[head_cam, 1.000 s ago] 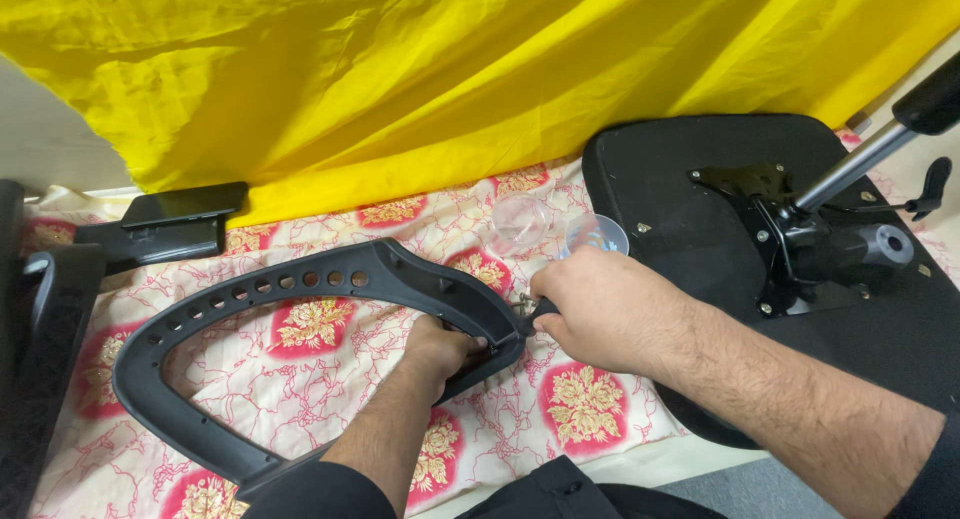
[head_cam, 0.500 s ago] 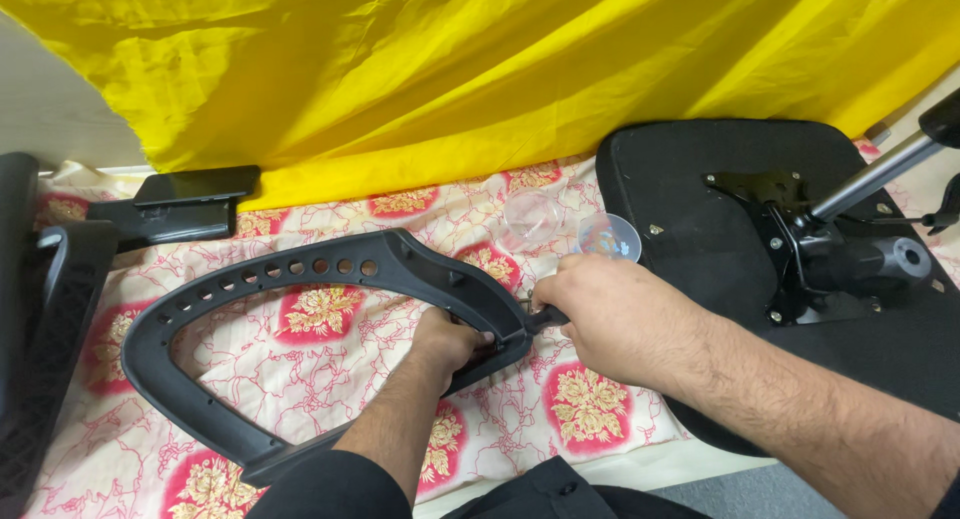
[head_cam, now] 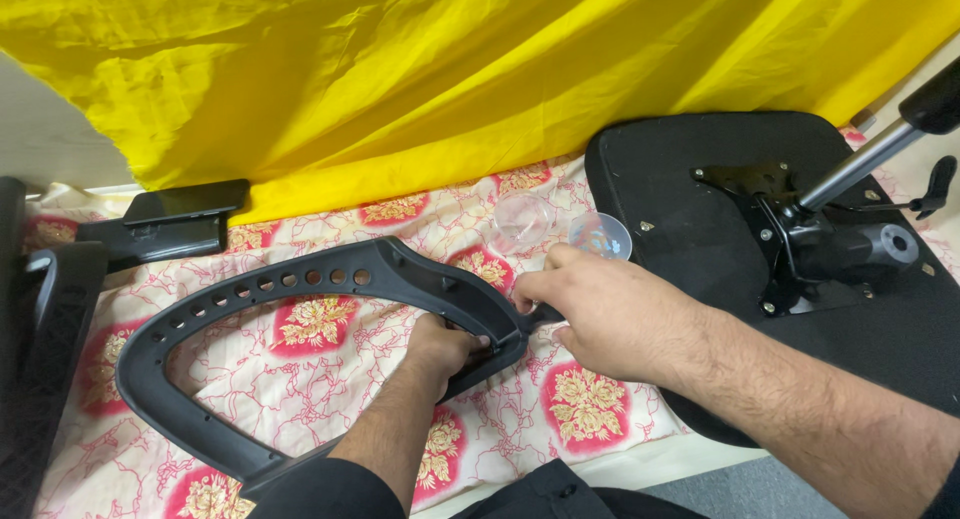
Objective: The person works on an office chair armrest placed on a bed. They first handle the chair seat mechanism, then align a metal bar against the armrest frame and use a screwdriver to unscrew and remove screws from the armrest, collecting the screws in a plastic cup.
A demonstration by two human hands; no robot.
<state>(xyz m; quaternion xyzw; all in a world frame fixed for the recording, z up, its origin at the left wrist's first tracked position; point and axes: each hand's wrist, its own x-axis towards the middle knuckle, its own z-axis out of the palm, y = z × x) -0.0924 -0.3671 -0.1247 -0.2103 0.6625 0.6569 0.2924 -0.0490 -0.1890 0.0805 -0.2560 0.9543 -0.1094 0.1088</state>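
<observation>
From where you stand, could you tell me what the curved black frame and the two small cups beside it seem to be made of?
Curved black frame: likely moulded plastic, matte, with a row of formed holes and rounded edges. Small cups: probably thin clear plastic; the flowered cloth shows through them. Both hands, left hand and right hand, rest at the frame's end.

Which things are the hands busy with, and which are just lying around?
Busy with: left hand and right hand on the black frame.

Lying around: chair seat, two clear cups, armrest, yellow cloth.

head view, looking down, close up
</observation>
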